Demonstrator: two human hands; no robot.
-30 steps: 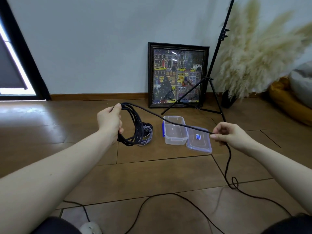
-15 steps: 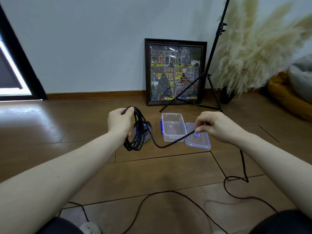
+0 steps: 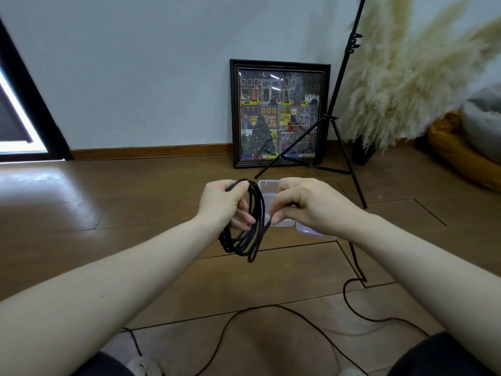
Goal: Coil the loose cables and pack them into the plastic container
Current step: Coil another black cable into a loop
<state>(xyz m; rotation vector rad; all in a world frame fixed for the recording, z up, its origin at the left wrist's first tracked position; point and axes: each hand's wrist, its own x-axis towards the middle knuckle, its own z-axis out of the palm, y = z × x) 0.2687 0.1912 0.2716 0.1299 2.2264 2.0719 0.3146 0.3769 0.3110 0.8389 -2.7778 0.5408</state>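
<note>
Hanging from the left hand (image 3: 221, 204), one coil of black cable (image 3: 248, 234) is seen, made up of about four loops, its top gripped between thumb and curled fingers. The cable's free run is pinched by the right hand (image 3: 306, 206) just beside the coil, and from under that hand it drops to the wooden floor (image 3: 122, 213), where it trails in loose curves toward the bottom edge. One clear plastic container (image 3: 267, 187) is partly hidden behind the two hands, and one clear lid (image 3: 311, 232) lies flat just beside it on the right. Against the wall (image 3: 135, 77) one framed picture (image 3: 279, 112) is leaned, with one black tripod stand (image 3: 339, 123) set in front of it and one bunch of pampas grass (image 3: 406, 82) to the right. Two bare forearms are shown reaching forward
</note>
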